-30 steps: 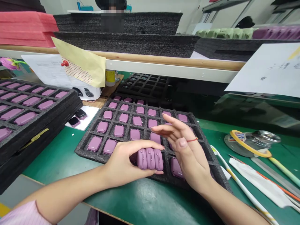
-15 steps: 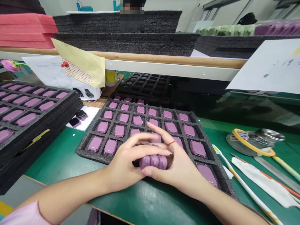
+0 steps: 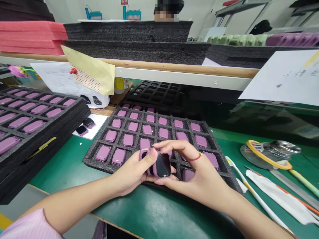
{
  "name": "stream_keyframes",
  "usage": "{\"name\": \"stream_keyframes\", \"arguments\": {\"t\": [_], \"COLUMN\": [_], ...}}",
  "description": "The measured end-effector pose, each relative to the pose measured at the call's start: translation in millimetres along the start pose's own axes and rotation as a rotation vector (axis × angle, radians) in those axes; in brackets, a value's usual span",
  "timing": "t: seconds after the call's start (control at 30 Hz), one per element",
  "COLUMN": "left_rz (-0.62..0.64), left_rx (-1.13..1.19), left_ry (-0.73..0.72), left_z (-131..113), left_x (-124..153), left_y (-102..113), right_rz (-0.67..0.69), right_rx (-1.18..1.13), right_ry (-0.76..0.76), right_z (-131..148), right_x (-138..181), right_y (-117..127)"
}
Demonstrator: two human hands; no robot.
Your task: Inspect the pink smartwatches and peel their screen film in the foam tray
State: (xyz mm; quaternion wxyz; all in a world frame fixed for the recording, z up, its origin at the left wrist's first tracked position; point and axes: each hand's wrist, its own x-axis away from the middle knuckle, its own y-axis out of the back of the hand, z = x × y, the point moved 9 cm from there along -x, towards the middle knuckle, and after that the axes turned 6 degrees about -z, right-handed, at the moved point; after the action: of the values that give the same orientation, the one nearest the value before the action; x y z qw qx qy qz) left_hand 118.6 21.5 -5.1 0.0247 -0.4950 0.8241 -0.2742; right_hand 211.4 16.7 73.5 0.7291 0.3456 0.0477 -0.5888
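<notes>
Several purple smartwatch bodies are stacked on edge between my hands, above the near part of a black foam tray [image 3: 99, 165]. The front watch body [image 3: 163, 165] turns its dark glossy screen to the right. My left hand [image 3: 134, 172] is closed around the stack from the left, its thumb along the top. From the right, my right hand [image 3: 199, 172] curves round the front watch body, index finger at its upper edge and thumb at its lower edge. Purple watch bodies [image 3: 119, 156] lie back up in the tray's compartments. My hands hide some compartments.
At left stands a stack of foam trays [image 3: 67, 132] with more purple watch bodies. Two watch bodies [image 3: 81, 130] lie on white paper. At right are a glass bottle [image 3: 269, 152], a toothbrush [image 3: 259, 196] and tweezers [image 3: 294, 186]. A shelf edge [image 3: 179, 73] crosses behind; a person is beyond.
The held stack has turned, so a dark screen now shows. My left thumb has moved onto the stack's top, and my right hand has shifted slightly right. The view has tilted slightly upward.
</notes>
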Motion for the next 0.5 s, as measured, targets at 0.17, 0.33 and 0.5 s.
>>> {"name": "stream_keyframes", "arguments": {"t": [0.17,0.33,0.5], "left_rz": [0.006,0.021,0.020], "left_rx": [-0.030,0.046,0.148], "left_ry": [-0.067,-0.057,0.011], "left_z": [-6.2,-4.3,-1.2], "left_x": [-0.9,-3.3,-2.6], "left_y": [1.4,2.7,0.4], "right_rz": [0.030,-0.057,-0.402], "right_rx": [-0.004,-0.021,-0.035], "right_ry": [-0.002,0.051,0.073], "right_z": [7.0,11.4,15.9], "right_x": [-5.0,-5.1,2.6], "right_y": [3.8,8.1,36.7]}}
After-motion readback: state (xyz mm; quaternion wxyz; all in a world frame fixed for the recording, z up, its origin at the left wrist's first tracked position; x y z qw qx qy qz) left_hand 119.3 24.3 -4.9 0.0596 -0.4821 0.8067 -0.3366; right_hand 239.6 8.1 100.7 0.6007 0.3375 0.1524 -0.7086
